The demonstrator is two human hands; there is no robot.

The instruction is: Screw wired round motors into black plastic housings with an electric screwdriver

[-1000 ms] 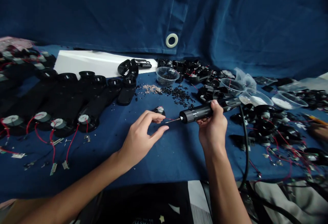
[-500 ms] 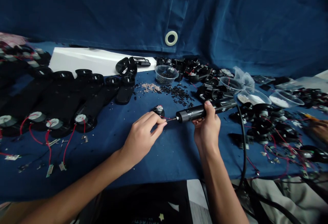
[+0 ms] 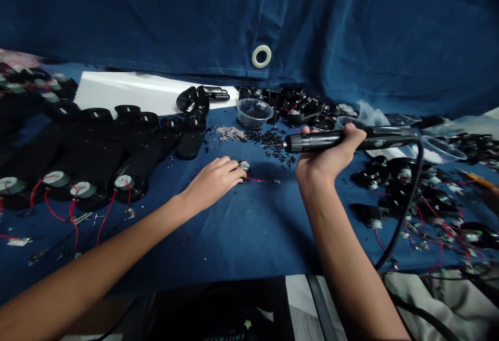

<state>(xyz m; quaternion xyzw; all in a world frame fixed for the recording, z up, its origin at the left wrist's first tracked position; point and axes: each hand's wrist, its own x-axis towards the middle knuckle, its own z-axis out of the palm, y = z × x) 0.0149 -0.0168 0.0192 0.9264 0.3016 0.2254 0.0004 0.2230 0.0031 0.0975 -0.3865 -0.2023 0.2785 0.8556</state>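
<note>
My right hand (image 3: 327,159) is wrapped around a black corded electric screwdriver (image 3: 312,142), held above the table with its bit pointing left. The bit is over the edge of a scatter of small black pieces (image 3: 268,138). My left hand (image 3: 216,180) rests low on the blue cloth, its fingers closed against a small black motor housing (image 3: 245,166). A red wire (image 3: 260,180) runs from this housing to the right and ends in a small metal piece. My fingers hide the housing's left side.
Long black housings with motors (image 3: 123,181) and red wires lie at left. A clear tub (image 3: 254,113) and copper-coloured screws (image 3: 231,133) are at the back. Black parts (image 3: 405,190) crowd the right, where another person's hand (image 3: 491,191) shows at the edge. The screwdriver cable (image 3: 405,211) hangs beside my forearm.
My right hand has raised the screwdriver up and to the right. My left hand has left the bit tip and come down flatter, onto the motor housing.
</note>
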